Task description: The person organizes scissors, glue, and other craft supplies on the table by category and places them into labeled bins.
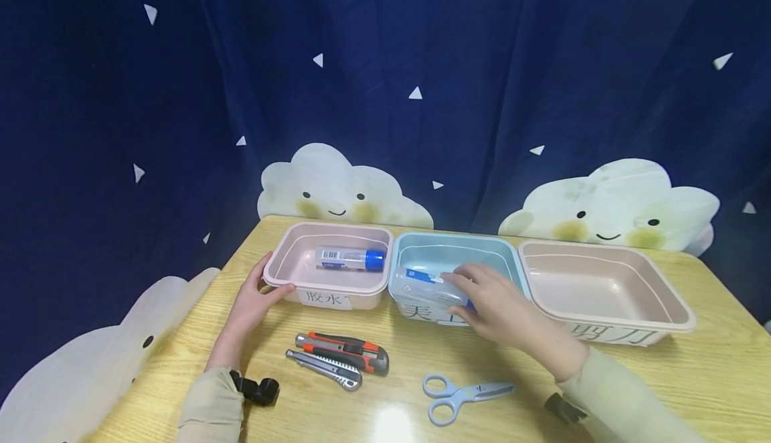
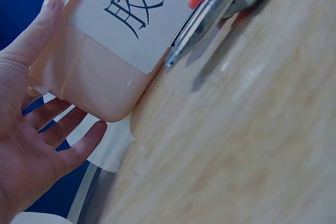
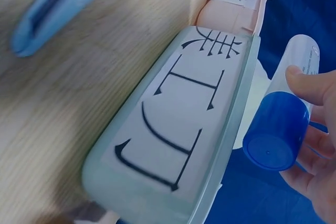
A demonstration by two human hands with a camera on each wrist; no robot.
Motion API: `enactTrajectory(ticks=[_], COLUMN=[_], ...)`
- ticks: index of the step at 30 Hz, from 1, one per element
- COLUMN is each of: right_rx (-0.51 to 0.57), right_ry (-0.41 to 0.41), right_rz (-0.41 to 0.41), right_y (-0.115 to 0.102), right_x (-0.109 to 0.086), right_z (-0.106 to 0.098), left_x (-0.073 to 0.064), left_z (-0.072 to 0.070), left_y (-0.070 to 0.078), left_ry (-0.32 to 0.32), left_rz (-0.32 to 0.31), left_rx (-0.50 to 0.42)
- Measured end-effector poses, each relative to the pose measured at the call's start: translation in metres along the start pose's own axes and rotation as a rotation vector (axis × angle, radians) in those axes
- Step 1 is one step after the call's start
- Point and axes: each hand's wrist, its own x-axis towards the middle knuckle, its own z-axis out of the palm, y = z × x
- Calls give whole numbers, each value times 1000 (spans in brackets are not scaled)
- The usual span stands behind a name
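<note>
My right hand (image 1: 490,299) holds a clear glue bottle (image 1: 430,287) above the front rim of the light blue bin (image 1: 464,242). In the right wrist view the blue cap (image 3: 275,132) of that bottle points toward the camera, with the thumb on its body. At the left pink bin (image 1: 328,229), my left hand (image 1: 249,302) grips the left front corner. Its thumb (image 2: 44,27) lies along the rim, and the other fingers reach round the side. Another glue bottle (image 1: 349,259) with a blue cap lies inside that bin.
An orange-and-black utility knife (image 1: 346,350) and a grey utility knife (image 1: 325,367) lie before the left bin. Light blue scissors (image 1: 460,395) are nearer the front. A beige-pink bin (image 1: 602,282) stands at the right. All three bins bear Chinese labels; a dark curtain hangs behind.
</note>
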Motion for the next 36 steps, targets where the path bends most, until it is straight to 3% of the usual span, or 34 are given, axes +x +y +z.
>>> enactTrajectory(ticks=[16,25,36], right_rx=[36,-4,26], right_ry=[-48,-93,-135], right_rz=[30,24,26], right_y=[-14,-13,-13], right_x=[53,78,101], right_z=[30,49,62], left_x=[-2,-1,-2], left_z=[0,0,1], left_y=[3,1,1], left_ry=[-6,-3,-2], left_rz=[-25,10,27], left_rx=[3,-30,-45])
